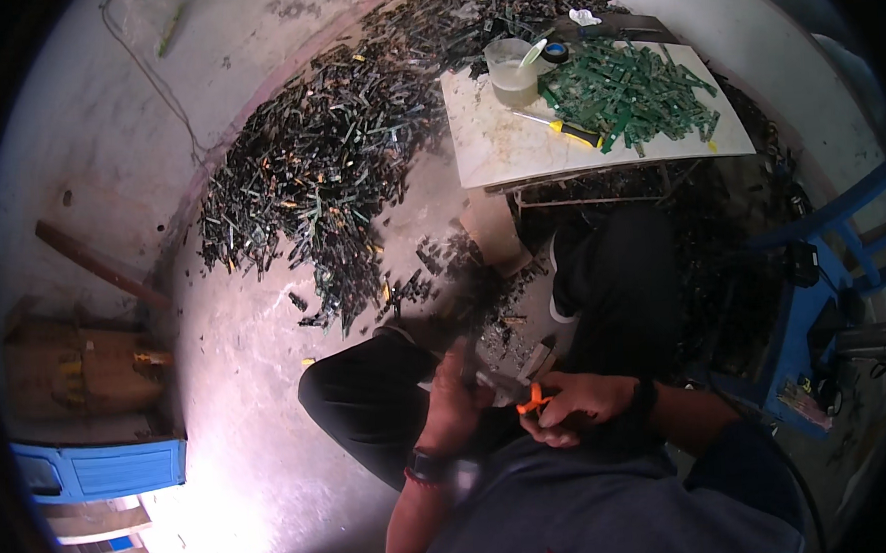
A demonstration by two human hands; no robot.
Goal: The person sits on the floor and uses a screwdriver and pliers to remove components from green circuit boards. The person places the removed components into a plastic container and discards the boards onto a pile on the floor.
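Note:
In front of my lap, my right hand [580, 404] is closed around orange-handled pliers [535, 400], whose grey head points left toward my other hand. My left hand [453, 401] is curled close to the head of the pliers. What lies in its fingers is blurred and dark, and I cannot make it out. Beyond my knees, a heap of green circuit board strips [634, 91] lies on a white board-topped table [481, 149]. A yellow and black screwdriver [576, 132] rests at the near side of that heap.
A clear plastic tub [513, 78] with a pale-handled utensil stands on the table, beside a roll of black tape [556, 52]. Dark strips form a large pile [327, 162] on the floor. Blue furniture [816, 327] stands right; a cardboard box [87, 370] sits left.

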